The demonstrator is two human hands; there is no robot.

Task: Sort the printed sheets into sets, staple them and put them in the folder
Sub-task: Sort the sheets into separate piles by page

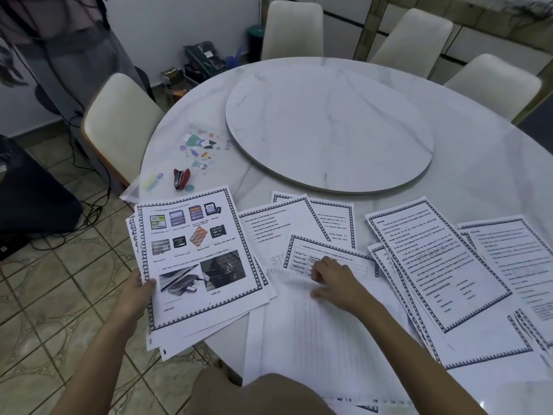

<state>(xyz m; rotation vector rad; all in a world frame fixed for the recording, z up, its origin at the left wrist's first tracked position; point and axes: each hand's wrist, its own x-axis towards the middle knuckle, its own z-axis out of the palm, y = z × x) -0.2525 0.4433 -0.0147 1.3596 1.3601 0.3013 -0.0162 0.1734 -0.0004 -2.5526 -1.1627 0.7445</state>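
Note:
My left hand (138, 290) grips the left edge of a stack of printed sheets (197, 259) whose top page shows memory card pictures; the stack hangs partly past the table's edge. My right hand (332, 280) rests with curled fingers on blank-side-up sheets (314, 339) in front of me, its fingertips at the upper edge of the top one. Under it lies a page with a table (329, 250). More bordered text pages (437, 265) are spread to the right and behind. A red stapler (181, 177) lies on a clear patterned folder (191, 151) at the table's left.
The round white marble table (478, 163) carries a raised turntable (329, 127) in its middle. Cream chairs stand around it, one (119, 121) close to the folder. Black cables (77, 187) run over the tiled floor at left, beside a dark object.

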